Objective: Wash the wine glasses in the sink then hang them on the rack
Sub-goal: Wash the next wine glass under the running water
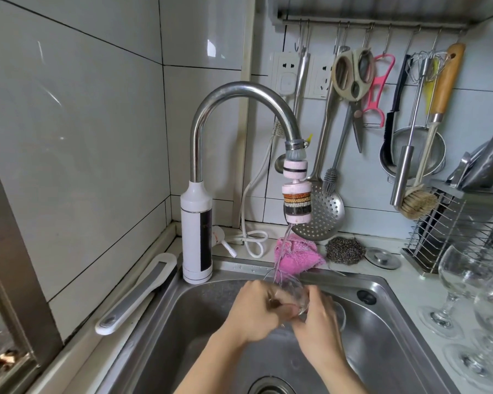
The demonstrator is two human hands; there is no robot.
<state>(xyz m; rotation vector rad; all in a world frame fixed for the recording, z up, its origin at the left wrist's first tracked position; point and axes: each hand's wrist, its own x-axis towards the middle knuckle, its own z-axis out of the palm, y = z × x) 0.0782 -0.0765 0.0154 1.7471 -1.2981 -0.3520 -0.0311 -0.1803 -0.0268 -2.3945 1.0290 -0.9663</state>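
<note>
Two hands meet over the steel sink (382,322), both on one wine glass (295,292) held tilted just under the faucet (239,92). The left hand (254,309) has its fingers curled round the near side of the bowl, thumb pressed against the glass; the right hand (318,318) wraps its fingers round the other side, near the stem, with the foot of the glass showing just past it. A thin stream of water (285,240) falls from the beaded filter (297,203) on the spout onto the glass rim. More wine glasses (464,277) stand upright, close together, on the counter (410,282) to the right of the sink, just in front of a wire rack (450,223). Behind the sink lie a pink cloth (299,255) and a steel scourer (345,250), side by side. On the wall a rail (373,22) with hooks carries scissors (353,75), a skimmer (323,214) and other utensils.
</note>
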